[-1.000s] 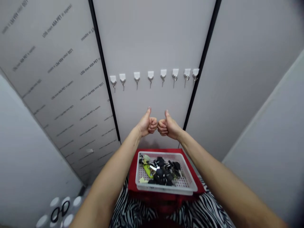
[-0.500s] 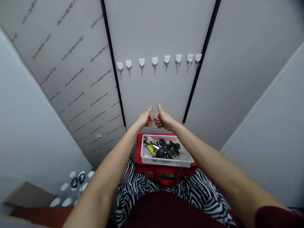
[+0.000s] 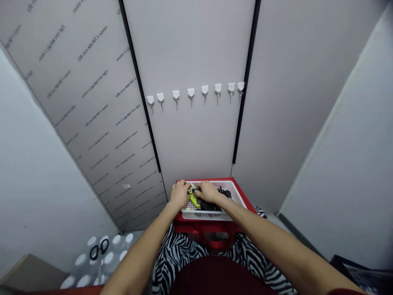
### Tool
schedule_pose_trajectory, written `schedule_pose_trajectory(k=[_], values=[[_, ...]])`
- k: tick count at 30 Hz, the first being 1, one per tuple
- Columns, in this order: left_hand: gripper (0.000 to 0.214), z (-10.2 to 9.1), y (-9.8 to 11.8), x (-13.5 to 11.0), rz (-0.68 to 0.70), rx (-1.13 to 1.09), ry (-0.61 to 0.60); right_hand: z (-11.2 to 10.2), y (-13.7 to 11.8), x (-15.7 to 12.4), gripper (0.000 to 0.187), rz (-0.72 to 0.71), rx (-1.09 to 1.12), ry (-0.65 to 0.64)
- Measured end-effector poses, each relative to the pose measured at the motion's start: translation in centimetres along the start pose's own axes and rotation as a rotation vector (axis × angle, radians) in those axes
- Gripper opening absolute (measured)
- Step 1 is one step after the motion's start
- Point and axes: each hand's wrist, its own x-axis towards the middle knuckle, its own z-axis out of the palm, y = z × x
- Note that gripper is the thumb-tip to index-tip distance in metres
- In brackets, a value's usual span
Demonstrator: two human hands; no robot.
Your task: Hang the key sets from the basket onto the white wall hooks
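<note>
A white perforated plastic basket [image 3: 238, 194] rests on a red bag [image 3: 245, 201] on my lap. Inside it lie black-headed keys [image 3: 210, 205] and a yellow-green tag or holder [image 3: 194, 200]. At the basket's left end, my left hand [image 3: 179, 194] has its fingers bent inward against a small yellow and dark item [image 3: 192, 189]; what they pinch is too small to make out. Just to its right, my right hand [image 3: 209, 191] reaches into the keys with curled fingers. Its fingertips are partly hidden among them, and its palm and wrist cover part of the pile.
Ahead stands a pale panel [image 3: 196, 135] with a row of several white adhesive hooks [image 3: 190, 93], nothing hanging on them. Black strips [image 3: 139, 82] run along its sides. At lower left are white-capped bottles [image 3: 109, 257], black-handled scissors [image 3: 98, 249] and a cardboard piece [image 3: 33, 274].
Both hands have come down from above the basket, where they were fists with thumbs raised, into the basket among the keys. The camera view has shifted slightly.
</note>
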Motion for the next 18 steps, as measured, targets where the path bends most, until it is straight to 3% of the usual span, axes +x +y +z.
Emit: schedule_pose_trajectory(k=[3, 7, 12, 15, 18], values=[[0.021, -0.3, 0.0, 0.4, -0.03, -0.196, 0.035, -0.7, 0.6, 0.1, 0.016, -0.014, 0.181, -0.005], [0.015, -1.3, 0.3, 1.6, -0.143, -0.628, 0.082, -2.7, 1.1, 0.2, 0.018, 0.001, 0.414, 0.088], [0.023, -2.1, 1.7, 2.8, -0.078, -0.992, 0.059, -6.3, 0.4, 0.8, 0.02, -0.116, 0.567, 0.05], [0.019, -2.3, 2.5, 3.0, -0.115, -1.173, 0.109, -8.0, 0.0, 1.1, 0.017, -0.101, 0.617, 0.083], [0.023, -3.0, 2.7, 3.1, -0.22, -1.361, 0.11, -8.7, 0.1, 1.3, 0.018, -0.027, 0.888, 0.16]])
